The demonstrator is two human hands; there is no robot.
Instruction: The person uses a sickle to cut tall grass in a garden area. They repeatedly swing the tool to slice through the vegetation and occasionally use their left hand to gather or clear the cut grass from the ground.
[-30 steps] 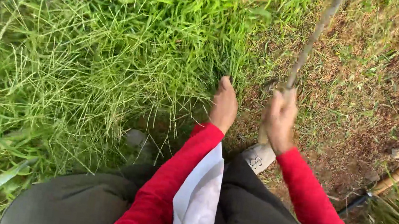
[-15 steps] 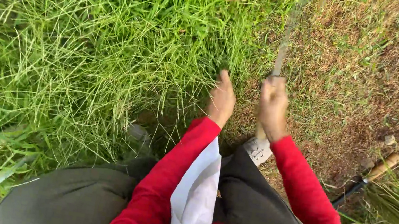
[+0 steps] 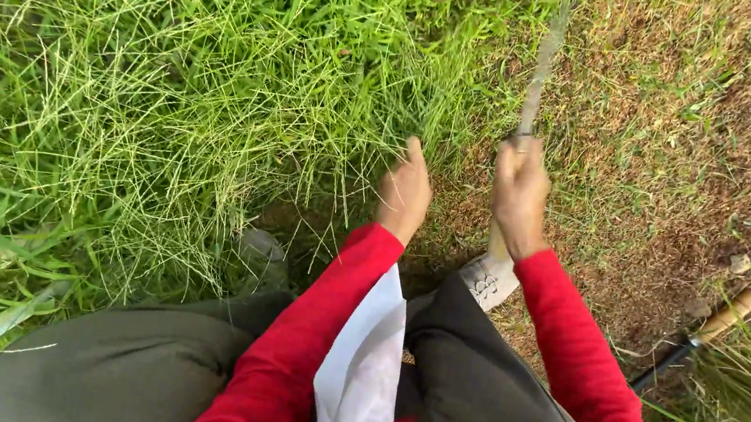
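While right hand [image 3: 520,194] fingers clench stick [image 3: 540,68], left hand [image 3: 404,193] fingers in grass [image 3: 167,94], grip unclear.

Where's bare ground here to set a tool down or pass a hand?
Free: the brown cut patch on the right, between the right hand with its long blade and the spare wooden-handled tool lying lower right. Crowded: the tall green grass fills the left, right up to the left hand. The narrow gap between the hands is shadowed.
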